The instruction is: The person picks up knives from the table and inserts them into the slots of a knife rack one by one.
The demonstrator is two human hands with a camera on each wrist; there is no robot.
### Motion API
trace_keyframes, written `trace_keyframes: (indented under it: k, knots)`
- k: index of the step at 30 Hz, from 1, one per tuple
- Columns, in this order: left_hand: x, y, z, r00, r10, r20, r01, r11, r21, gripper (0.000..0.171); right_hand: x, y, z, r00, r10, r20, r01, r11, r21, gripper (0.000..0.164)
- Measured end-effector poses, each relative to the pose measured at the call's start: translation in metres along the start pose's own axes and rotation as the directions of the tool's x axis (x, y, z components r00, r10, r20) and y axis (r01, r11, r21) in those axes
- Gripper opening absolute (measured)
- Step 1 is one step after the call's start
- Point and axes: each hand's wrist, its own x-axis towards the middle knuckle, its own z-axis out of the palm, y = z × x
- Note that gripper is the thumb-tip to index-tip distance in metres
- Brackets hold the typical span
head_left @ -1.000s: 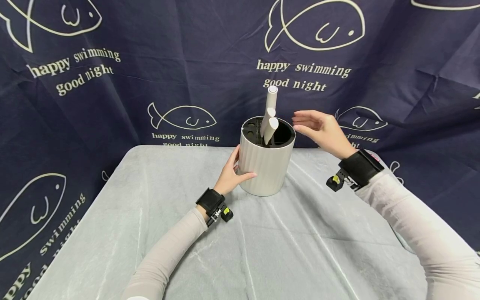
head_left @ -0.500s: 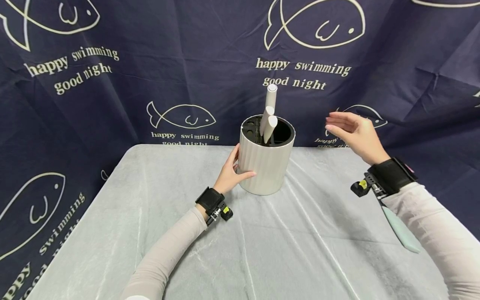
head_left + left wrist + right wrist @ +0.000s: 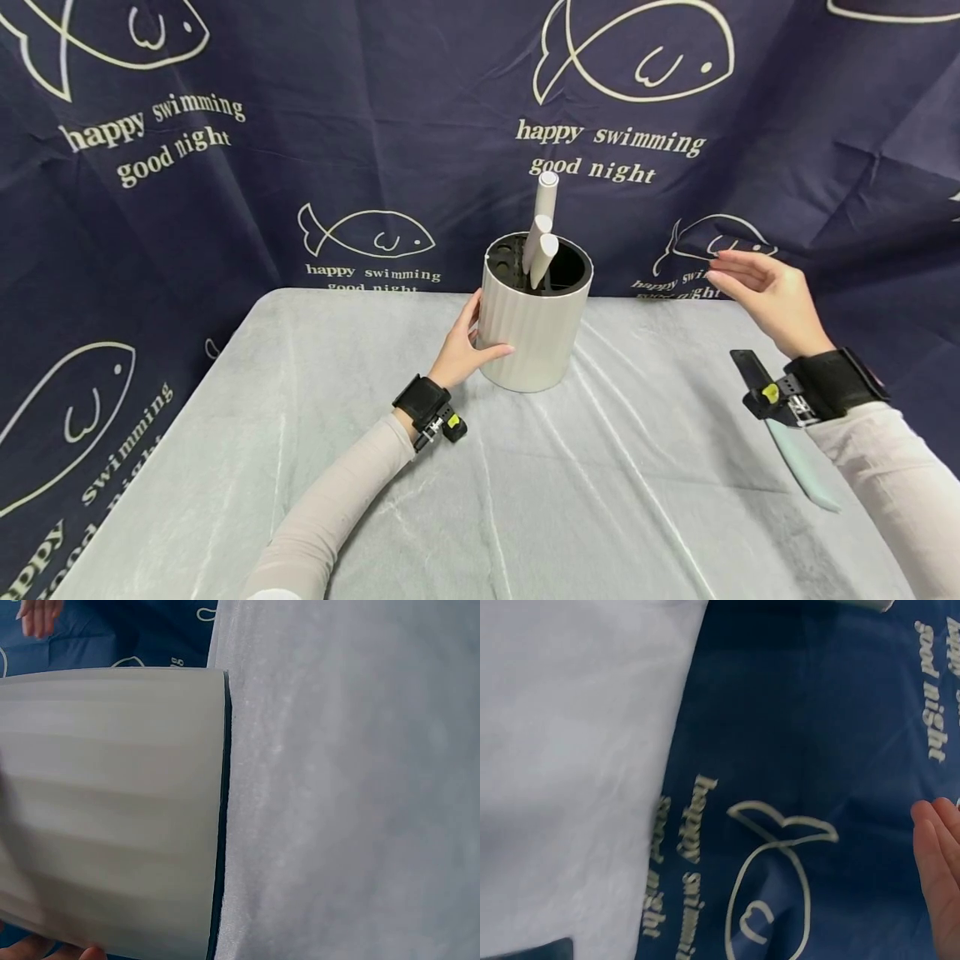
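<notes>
Three white handles (image 3: 543, 258) stick up out of a ribbed white pot (image 3: 528, 342) in the head view; it stands upright on the table (image 3: 600, 500), against the left hand (image 3: 461, 348), on that hand's right side. The left hand grips it with the thumb across the front and the fingers around the far side. The right hand (image 3: 780, 304) hangs in the air, holding nothing, its fingers nearly straight and the thumb a little apart. Beneath the right wrist lies what looks like a green-handled knife (image 3: 801, 467), its middle covered by the wristband (image 3: 836, 383). The step seems to be steadying the pot while the right hand is free; taking up the knife would call for lowering that hand and closing it.

The left wrist view shows the pot's side, with a few left fingertips cut off below and the right fingers cropped above.

In the right wrist view only the right hand's fingers show, at the edge; a dark corner (image 3: 544, 951) far across from them may be the knife.
</notes>
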Motion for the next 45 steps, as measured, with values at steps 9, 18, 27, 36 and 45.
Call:
trace_keyframes:
  k: [9,18,27,36,45]
  knots:
    - [0.004,-0.009,0.001,1.0,-0.01,-0.003,0.01,1.0,-0.014,0.099,-0.024,0.023,-0.021,0.996,0.077,-0.032,-0.08,0.994,-0.081,0.027]
    - [0.013,-0.039,0.003,0.999,0.011,-0.041,-0.01,1.0,0.008,0.101,-0.048,0.045,-0.041,0.981,0.19,-0.038,-0.194,0.967,-0.166,0.026]
    - [0.003,-0.007,0.0,1.0,-0.018,0.008,0.018,1.0,-0.005,0.098,-0.071,0.064,-0.053,0.972,0.234,-0.021,-0.233,0.947,-0.223,0.029]
    - [0.013,-0.039,0.003,0.999,0.005,-0.037,-0.005,1.0,0.005,0.102,-0.093,0.083,-0.062,0.96,0.28,0.007,-0.263,0.91,-0.321,0.038]
    - [0.014,-0.039,0.003,1.0,-0.003,-0.031,0.002,1.0,-0.003,0.102,-0.114,0.094,-0.073,0.938,0.341,0.066,-0.267,0.83,-0.49,0.057]
